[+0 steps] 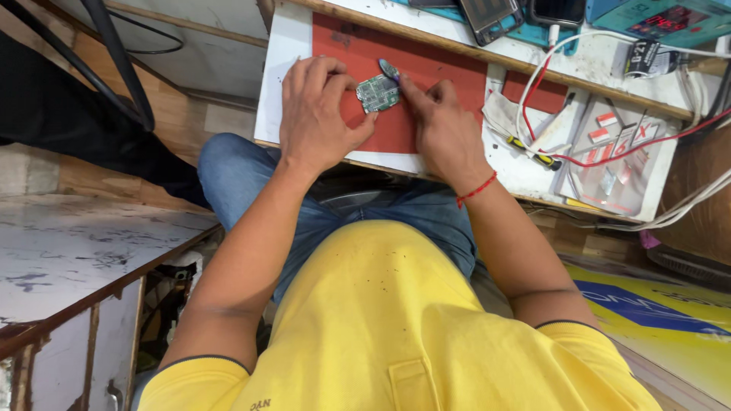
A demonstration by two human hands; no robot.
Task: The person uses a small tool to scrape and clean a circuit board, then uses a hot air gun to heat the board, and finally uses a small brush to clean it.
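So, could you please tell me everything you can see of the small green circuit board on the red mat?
The green circuit board is small, flat and irregular in outline, its face crowded with tiny grey and silver components. It lies face up on the red mat near the bench's front edge. The left hand steadies it with fingertips along its left side; the right hand presses a small blue-grey tool to its upper right corner.

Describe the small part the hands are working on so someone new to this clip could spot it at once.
Find the red mat on the white workbench at the top of the view. Near its middle, between the left hand and right hand, lies a small green circuit board. It is the only green, component-studded piece on the red, with a bluish tool tip at its edge.
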